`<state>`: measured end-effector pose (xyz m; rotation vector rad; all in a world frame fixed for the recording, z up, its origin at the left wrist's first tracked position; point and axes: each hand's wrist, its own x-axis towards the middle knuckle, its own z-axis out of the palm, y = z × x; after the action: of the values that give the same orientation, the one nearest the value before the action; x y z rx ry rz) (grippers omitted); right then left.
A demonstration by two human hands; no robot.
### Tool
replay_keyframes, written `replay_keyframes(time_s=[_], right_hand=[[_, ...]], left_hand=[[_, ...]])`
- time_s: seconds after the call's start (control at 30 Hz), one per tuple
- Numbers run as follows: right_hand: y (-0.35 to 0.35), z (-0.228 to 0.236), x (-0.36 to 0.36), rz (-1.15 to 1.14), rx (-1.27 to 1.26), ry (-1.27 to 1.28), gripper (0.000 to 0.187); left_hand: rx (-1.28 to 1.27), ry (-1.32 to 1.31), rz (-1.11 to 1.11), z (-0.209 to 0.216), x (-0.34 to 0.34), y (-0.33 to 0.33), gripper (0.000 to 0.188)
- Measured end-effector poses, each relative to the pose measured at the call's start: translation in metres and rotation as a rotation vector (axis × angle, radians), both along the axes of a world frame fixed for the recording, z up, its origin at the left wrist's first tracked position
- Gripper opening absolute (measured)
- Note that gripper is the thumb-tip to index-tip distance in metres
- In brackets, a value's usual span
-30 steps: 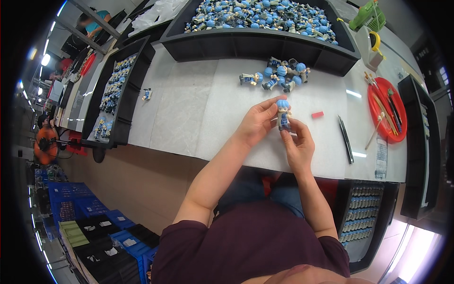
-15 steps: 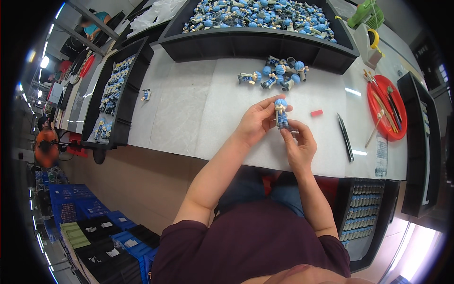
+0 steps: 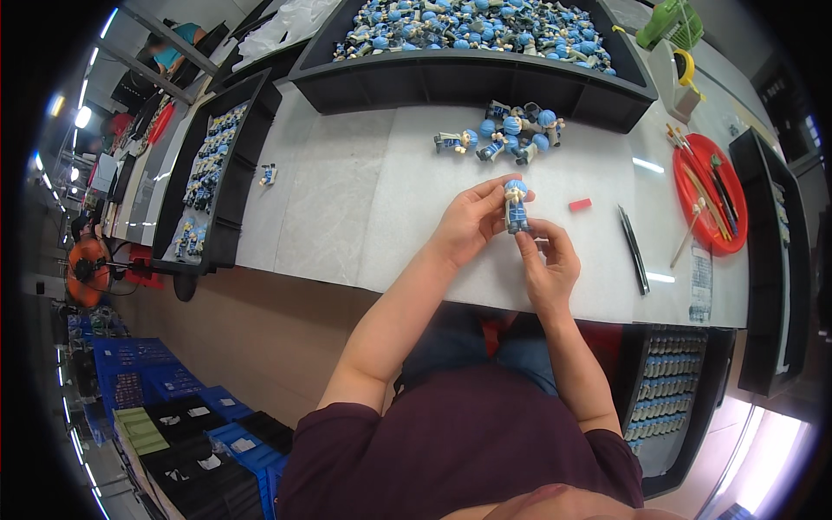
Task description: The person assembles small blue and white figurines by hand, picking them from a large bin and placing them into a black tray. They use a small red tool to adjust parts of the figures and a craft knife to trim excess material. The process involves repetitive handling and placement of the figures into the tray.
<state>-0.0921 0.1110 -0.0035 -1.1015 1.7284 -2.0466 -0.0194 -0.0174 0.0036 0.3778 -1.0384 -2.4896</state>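
Having turned, one figurine [image 3: 516,211] is gripped by left hand [image 3: 471,224] and right hand [image 3: 551,263], near a black bin [image 3: 472,82] of figures [image 3: 477,33].

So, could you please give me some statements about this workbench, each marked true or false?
1. The left hand and right hand hold one blue-haired figurine. True.
2. The red block lies right of the slim black tool. False: the red block lies left of the slim black tool.
3. Thin brushes rest on the red dish. True.
4. The large black bin holds only brushes. False: the large black bin is heaped with small figurines.
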Motion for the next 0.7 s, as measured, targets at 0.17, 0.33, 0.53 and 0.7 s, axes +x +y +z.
replay_keyframes(time_s=[0.17, 0.33, 0.53, 0.7], right_hand=[[-0.0005, -0.0005, -0.0009, -0.01, 0.038, -0.062, 0.019], [0.0012, 0.0004, -0.0011, 0.005, 0.086, -0.12, 0.019], [0.0007, -0.0018, -0.0016, 0.005, 0.093, -0.114, 0.019], [0.0006, -0.0009, -0.0013, 0.004, 0.11, -0.122, 0.019]], left_hand=[[-0.019, -0.017, 0.041, -0.0001, 0.0011, 0.0006, 0.034], [-0.033, -0.031, 0.05, 0.0003, 0.0013, 0.0005, 0.034], [-0.037, -0.033, 0.058, 0.0019, 0.0023, 0.001, 0.033], [-0.044, -0.015, 0.054, 0.0016, 0.0026, 0.0007, 0.032]])
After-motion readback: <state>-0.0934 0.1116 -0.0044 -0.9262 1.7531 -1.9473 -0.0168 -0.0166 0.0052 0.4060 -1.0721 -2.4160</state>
